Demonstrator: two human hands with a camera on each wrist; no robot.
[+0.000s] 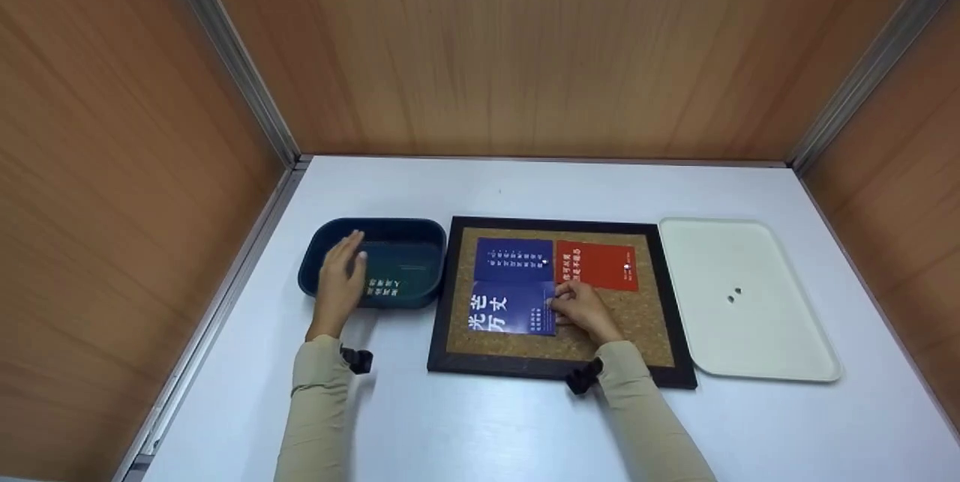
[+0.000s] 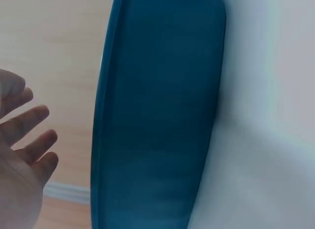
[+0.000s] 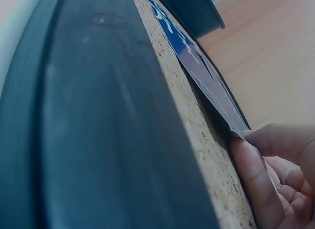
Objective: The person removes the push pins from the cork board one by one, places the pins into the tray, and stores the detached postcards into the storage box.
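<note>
My right hand [image 1: 583,309] pinches the right edge of a dark blue card with white characters [image 1: 510,309], on a framed corkboard [image 1: 652,324]. Up close in the right wrist view, thumb and forefinger hold the card's corner [image 3: 216,93], lifted slightly off the cork. Another blue card [image 1: 514,257] lies just above, beside a red card [image 1: 596,266]; each bears a small white pin-like spot. My left hand [image 1: 341,283] hovers over a dark teal basin [image 1: 390,224], fingers spread and holding nothing. Inside the basin lies a dark green card with pale characters [image 1: 385,287].
A pale tray [image 1: 757,332] stands against the corkboard's right side, with two tiny dark pieces [image 1: 734,294] on it. The basin stands close to the board's left frame. Wood-patterned panels [image 1: 525,55] wall the white table [image 1: 465,429] at the back and sides.
</note>
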